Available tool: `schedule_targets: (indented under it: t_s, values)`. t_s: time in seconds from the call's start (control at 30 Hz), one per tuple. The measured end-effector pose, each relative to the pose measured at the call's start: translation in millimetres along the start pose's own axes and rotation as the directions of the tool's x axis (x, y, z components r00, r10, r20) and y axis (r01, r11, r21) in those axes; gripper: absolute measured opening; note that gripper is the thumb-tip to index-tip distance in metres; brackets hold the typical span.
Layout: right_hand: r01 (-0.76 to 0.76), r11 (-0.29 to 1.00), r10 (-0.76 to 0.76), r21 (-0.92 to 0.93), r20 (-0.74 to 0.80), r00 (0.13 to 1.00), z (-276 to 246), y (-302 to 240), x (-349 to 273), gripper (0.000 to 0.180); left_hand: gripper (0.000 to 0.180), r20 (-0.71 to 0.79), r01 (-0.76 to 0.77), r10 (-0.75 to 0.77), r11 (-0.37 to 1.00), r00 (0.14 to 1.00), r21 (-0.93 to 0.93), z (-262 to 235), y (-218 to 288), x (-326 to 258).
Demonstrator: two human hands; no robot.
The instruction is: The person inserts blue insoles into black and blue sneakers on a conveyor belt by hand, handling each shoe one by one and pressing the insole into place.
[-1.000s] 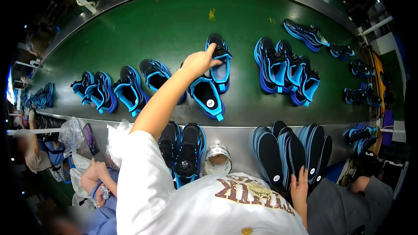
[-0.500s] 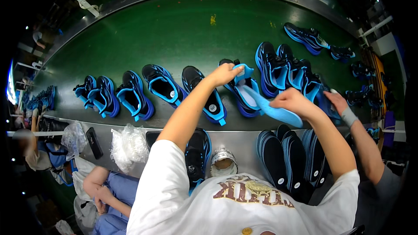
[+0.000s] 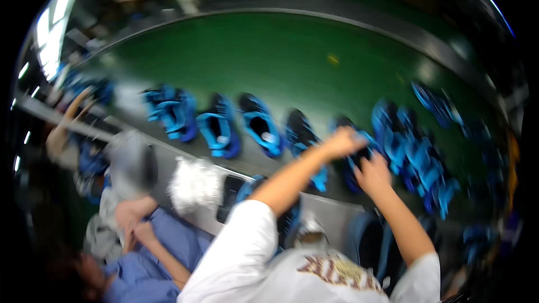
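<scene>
The picture is smeared by motion. My left hand (image 3: 345,142) is closed on the upper part of a black-and-blue sports shoe (image 3: 352,182), around its tongue, as the shoe stands on the green work surface (image 3: 269,50). Just to the right, my right hand (image 3: 373,173) is at the same shoe's opening with its fingers bent together. Whatever those fingers hold is hidden; the light-blue insole cannot be made out.
Several matching shoes (image 3: 260,126) line the surface to the left, and another cluster (image 3: 412,151) stands at the right. Dark insoles (image 3: 368,238), crumpled clear plastic (image 3: 196,184) and a phone (image 3: 230,196) lie on the near metal ledge. A person in blue (image 3: 163,252) sits at the left.
The light-blue insole in my right hand has gone from sight, and that hand has moved in to the shoe's opening beside my left. The whole view has swung, shifting things rightward and down.
</scene>
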State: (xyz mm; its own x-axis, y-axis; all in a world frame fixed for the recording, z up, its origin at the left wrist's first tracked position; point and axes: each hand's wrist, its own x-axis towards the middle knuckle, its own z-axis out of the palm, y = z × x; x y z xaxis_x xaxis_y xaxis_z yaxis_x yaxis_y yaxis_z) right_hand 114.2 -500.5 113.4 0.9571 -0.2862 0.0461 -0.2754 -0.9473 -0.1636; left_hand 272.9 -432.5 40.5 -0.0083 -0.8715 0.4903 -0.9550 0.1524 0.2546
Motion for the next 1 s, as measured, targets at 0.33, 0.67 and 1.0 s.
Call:
schedule_targets:
  t_s: [0.33,0.67,1.0]
  values:
    - [0.180,0.983,-0.173,-0.025,0.167,0.971,29,55,-11,0.014,0.048,0.137,0.585,-0.796,0.303,0.589,-0.753,5,45,29]
    - [0.158,0.976,-0.123,-0.153,0.213,0.969,74,62,18,0.015,0.049,0.188,0.594,-0.796,0.249,0.575,-0.765,9,40,26]
    - [0.611,0.747,-0.119,-0.261,0.852,0.510,63,59,44,0.035,0.050,0.201,0.539,-0.757,0.227,0.622,-0.811,17,36,17]
